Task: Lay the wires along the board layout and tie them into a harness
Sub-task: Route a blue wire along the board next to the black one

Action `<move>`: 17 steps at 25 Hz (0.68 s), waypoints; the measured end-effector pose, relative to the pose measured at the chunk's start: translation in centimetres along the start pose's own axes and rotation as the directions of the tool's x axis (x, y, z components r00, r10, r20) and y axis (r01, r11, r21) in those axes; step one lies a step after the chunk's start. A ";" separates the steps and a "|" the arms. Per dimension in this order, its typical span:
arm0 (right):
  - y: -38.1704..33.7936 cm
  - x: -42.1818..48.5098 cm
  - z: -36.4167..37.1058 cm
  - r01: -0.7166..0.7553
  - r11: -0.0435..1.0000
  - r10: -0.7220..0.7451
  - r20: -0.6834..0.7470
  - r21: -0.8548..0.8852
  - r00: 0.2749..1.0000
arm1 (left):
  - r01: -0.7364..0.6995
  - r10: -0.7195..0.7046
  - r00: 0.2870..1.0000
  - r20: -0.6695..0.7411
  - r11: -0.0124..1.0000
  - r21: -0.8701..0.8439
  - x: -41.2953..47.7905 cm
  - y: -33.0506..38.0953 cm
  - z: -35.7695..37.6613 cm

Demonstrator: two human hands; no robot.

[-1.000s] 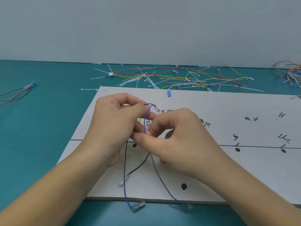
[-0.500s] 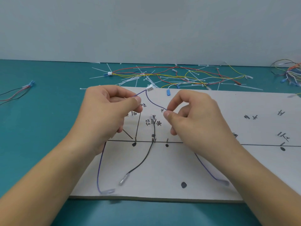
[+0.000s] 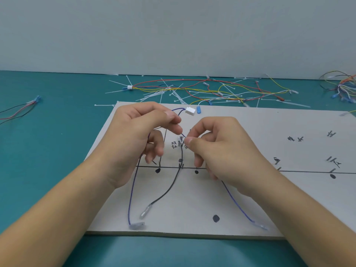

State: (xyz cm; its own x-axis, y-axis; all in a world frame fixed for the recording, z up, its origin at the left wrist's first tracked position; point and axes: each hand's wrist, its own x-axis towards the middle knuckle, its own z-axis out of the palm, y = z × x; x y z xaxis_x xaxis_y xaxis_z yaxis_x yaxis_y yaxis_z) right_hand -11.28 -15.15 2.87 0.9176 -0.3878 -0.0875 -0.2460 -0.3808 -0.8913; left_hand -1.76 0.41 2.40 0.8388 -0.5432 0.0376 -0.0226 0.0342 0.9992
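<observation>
Closer together now: left hand point(image 3: 138, 135) and right hand point(image 3: 221, 151) pinch the purple wire point(image 3: 131, 193) below its white connector point(image 3: 190, 110); next, probably laying it along the board point(image 3: 250, 199).

Plain pale grey wall point(image 3: 173, 31) at the back, teal tabletop point(image 3: 48, 151) meeting its foot, soft even light

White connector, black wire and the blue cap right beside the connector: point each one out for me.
white connector point(image 3: 190, 110), head view, middle of its housing.
black wire point(image 3: 170, 188), head view, stretch below the drawn line.
blue cap point(image 3: 198, 109), head view, middle of its body.
</observation>
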 end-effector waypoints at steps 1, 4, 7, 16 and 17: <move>-0.1 0.0 0.0 -0.018 0.998 0.016 0.039 0.055 0.999 | -0.008 0.008 1.000 0.010 1.000 -0.014 0.0 0.0 0.1; -0.4 -0.2 -0.3 -0.058 0.976 0.031 0.129 0.211 0.991 | -0.023 0.022 1.000 -0.012 0.998 -0.055 0.0 0.0 0.1; -0.7 -0.1 -1.1 -0.103 0.929 0.010 0.254 0.356 0.967 | -0.001 -0.002 1.000 -0.028 0.994 -0.112 0.1 0.3 -0.1; -0.5 0.4 -2.0 -0.261 0.629 -0.067 0.386 0.732 0.920 | 0.092 -0.112 0.992 -0.049 0.949 -0.302 0.4 0.1 -0.2; -0.3 0.5 -1.9 -0.277 0.615 -0.032 0.374 0.738 0.927 | 0.104 -0.122 0.992 -0.035 0.941 -0.321 0.5 0.1 -0.3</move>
State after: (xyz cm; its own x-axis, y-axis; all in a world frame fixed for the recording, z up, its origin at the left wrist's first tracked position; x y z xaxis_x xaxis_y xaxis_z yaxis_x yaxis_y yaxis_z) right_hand -11.33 -16.79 3.95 0.9752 -0.0333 -0.2189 -0.1746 0.4926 -0.8526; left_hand -1.24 0.39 2.54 0.8539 -0.5135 -0.0851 0.2408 0.2449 0.9392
